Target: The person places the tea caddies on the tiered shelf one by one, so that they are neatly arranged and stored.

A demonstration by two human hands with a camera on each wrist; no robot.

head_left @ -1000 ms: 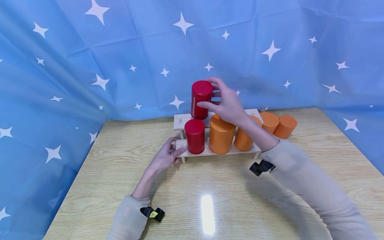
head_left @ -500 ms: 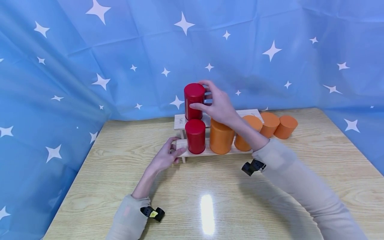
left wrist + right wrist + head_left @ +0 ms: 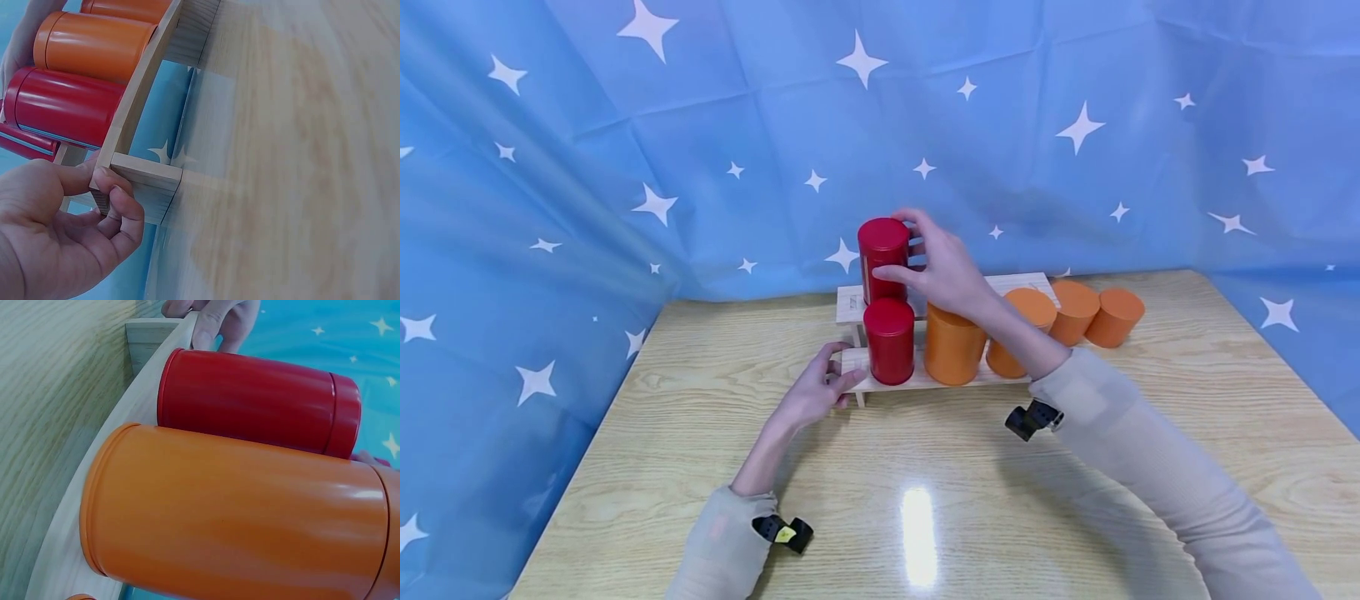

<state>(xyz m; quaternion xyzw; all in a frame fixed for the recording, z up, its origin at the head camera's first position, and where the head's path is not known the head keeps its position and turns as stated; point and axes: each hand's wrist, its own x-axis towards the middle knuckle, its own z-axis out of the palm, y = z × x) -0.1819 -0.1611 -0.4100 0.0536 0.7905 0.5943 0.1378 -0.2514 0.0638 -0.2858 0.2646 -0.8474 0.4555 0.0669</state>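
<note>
My right hand (image 3: 946, 268) grips a red canister (image 3: 883, 250) from its right side, thumb in front, over the left part of the upper tier (image 3: 851, 305) of a two-tier wooden rack. The canister's base is hidden behind a second red canister (image 3: 890, 343) on the lower tier. My left hand (image 3: 814, 390) pinches the left end of the lower tier (image 3: 854, 360); the left wrist view shows thumb and fingers (image 3: 125, 215) curled round that wooden corner. Right of the lower red canister stand a large orange canister (image 3: 953, 346) and a smaller orange canister (image 3: 1032, 310), partly covered by my right arm.
Two more orange canisters (image 3: 1073, 310) (image 3: 1115, 317) are at the rack's right end, on the wooden table (image 3: 715, 433). A blue curtain with white stars (image 3: 760, 125) hangs behind and at the sides.
My right hand has carried the upper red canister leftward and then down onto or close over the rack's upper tier. The left hand has stayed at the rack's end.
</note>
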